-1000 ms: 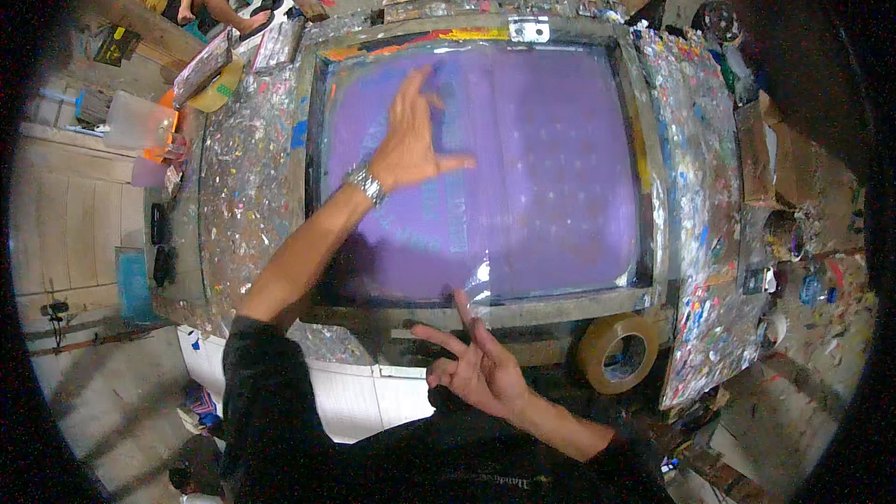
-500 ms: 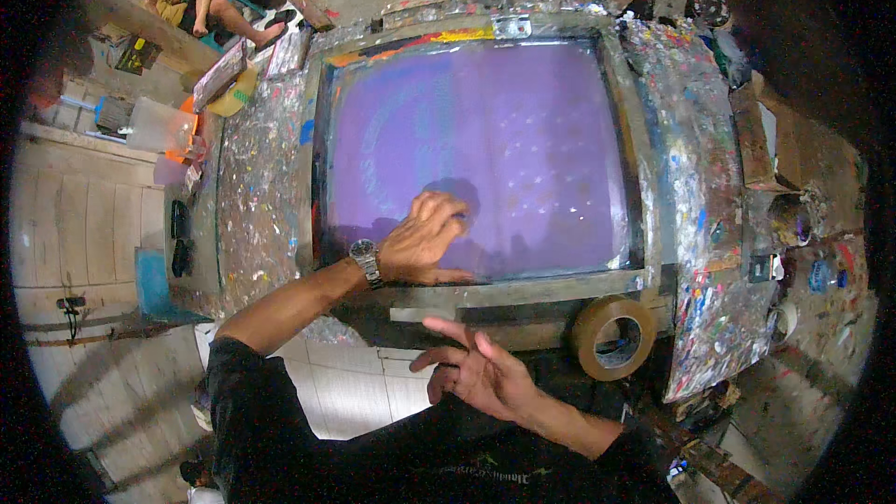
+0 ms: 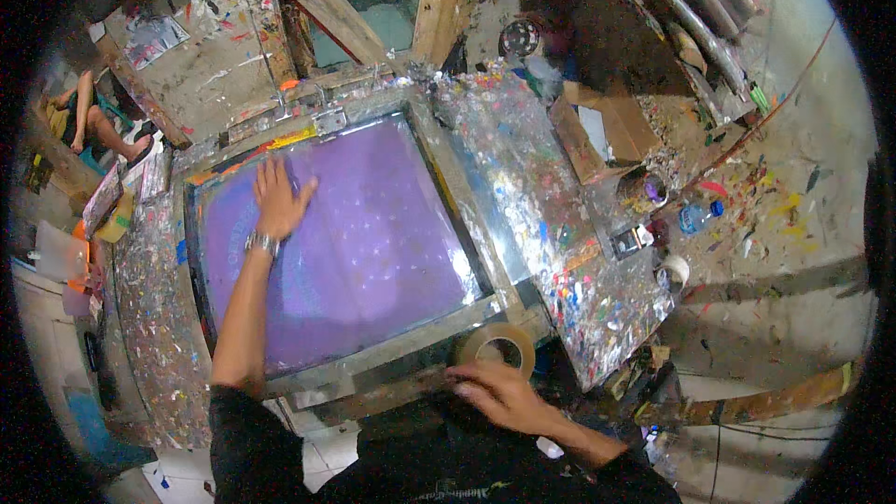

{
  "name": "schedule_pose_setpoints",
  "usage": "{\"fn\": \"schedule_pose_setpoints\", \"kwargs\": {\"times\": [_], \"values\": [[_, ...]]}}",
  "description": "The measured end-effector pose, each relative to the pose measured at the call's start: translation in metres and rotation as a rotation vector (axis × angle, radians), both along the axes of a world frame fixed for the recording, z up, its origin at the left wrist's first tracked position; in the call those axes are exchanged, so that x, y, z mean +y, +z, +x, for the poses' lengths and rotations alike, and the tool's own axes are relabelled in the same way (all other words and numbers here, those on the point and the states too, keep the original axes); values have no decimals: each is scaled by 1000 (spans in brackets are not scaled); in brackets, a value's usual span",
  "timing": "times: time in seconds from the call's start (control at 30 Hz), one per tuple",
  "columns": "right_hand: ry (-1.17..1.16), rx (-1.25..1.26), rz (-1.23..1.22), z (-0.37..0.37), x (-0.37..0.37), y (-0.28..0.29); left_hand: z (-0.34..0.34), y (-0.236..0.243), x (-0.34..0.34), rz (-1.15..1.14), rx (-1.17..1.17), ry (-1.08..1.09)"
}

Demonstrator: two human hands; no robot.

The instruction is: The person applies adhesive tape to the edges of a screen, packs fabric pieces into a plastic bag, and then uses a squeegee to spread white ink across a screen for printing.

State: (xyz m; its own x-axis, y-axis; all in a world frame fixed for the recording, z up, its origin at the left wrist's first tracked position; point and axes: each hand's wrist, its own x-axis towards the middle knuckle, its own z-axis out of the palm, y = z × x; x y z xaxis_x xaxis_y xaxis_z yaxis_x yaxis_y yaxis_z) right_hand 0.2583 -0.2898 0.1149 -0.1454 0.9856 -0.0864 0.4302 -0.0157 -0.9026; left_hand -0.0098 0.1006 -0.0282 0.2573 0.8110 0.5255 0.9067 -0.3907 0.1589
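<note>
2 bare hands show in the head view, either side of the near edge and middle of a purple screen (image 3: 373, 243) set in a grey frame (image 3: 385, 347). The left hand (image 3: 280, 201), above a metal watch (image 3: 263, 243), is spread open over the screen's far left part. The right hand (image 3: 504, 397) is blurred, fingers partly bent, nearer the body than the screen, beside a tape roll (image 3: 466, 345); I cannot tell whether it grips anything.
</note>
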Motion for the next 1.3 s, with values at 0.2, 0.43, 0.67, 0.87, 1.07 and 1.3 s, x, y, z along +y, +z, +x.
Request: {"fn": "schedule_pose_setpoints", "kwargs": {"times": [0.2, 0.43, 0.67, 0.87, 1.07, 1.3], "values": [[-126, -282, 249, 39, -31, -15, -18, 76, -202, -822, -239, -417], [236, -602, 235, 59, -9, 1, -8, 104, -271, -637, 176, -479], [489, -908, 427, 74, -48, -56, 106, 86, -364, -575, -214, -671], [455, -634, 374, 68, -39, -43, 79, 78, -362, -903, -577, -532], [444, -405, 388, 35, -15, -35, 49, 109, -334, -944, -762, -551], [406, -353, 399, 23, -25, -55, 40, 105, -336, -924, -624, -623]]}}
